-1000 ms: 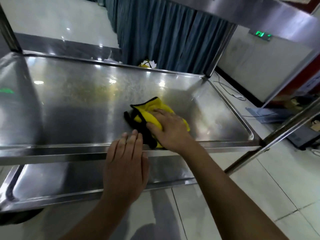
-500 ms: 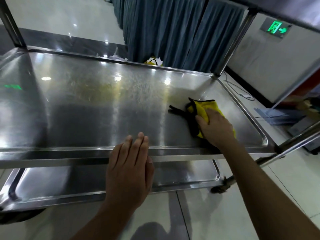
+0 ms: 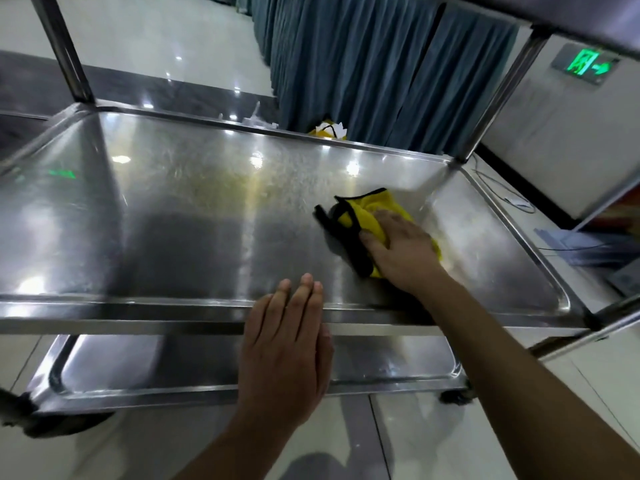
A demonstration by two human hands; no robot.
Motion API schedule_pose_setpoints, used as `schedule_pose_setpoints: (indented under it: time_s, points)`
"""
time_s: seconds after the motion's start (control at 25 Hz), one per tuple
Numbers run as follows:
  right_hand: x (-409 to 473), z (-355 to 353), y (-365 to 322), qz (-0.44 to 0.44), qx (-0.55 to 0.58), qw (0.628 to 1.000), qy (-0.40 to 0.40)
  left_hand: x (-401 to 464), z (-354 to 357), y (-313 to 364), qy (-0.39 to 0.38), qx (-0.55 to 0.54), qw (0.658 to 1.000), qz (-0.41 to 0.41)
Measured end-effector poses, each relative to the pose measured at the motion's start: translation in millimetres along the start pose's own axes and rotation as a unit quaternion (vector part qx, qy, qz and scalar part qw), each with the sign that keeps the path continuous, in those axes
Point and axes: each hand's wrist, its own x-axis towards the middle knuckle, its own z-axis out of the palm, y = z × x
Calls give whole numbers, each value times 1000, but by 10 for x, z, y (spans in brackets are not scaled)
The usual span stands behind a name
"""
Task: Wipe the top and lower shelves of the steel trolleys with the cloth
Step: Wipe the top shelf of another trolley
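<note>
Half the cloth point(image 3: 360, 216) apparently under right fingers point(image 3: 398, 225).

Single view, head-worn, wide-angle. Camera sat above the near long edge of the trolley's middle shelf point(image 3: 166, 220), facing forward and down, close in. Left hand point(image 3: 287, 344) and right hand point(image 3: 403, 252) framed low centre and right of centre, forearms rising from the bottom edge. Lower shelf point(image 3: 156, 368) showed beneath the near rim; upper shelf point(image 3: 561, 12) clipped the top right corner. Curtain point(image 3: 363, 64) lay beyond the far rim.
</note>
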Motion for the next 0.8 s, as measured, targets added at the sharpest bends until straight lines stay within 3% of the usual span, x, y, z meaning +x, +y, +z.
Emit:
schedule_pose_setpoints:
  time_s: [0.08,0.2,0.28,0.48,0.6,0.68,0.8]
  points:
    - [99,-12,-14,-15,2,1000,9,12,-28,12,-9,-5,1000,4]
    - [693,-133,-7,75,-7,997,-5,51,-61,31,-32,-2,999,-3]
    - [970,-127,-152,88,-8,996,-14,55,-81,59,-56,9,998,-3]
    - [851,293,-1291,-112,9,993,-38,88,-183,50,-94,17,995,-14]
    - [739,316,-1667,-165,28,985,-31,61,-321,-146,-99,-23,995,19]
    - [683,293,-1641,-171,28,984,-27,79,-538,-637,-73,5,997,-33]
    - [586,302,-1484,-209,35,977,-28,193,-997,-1684,-67,123,971,-194]
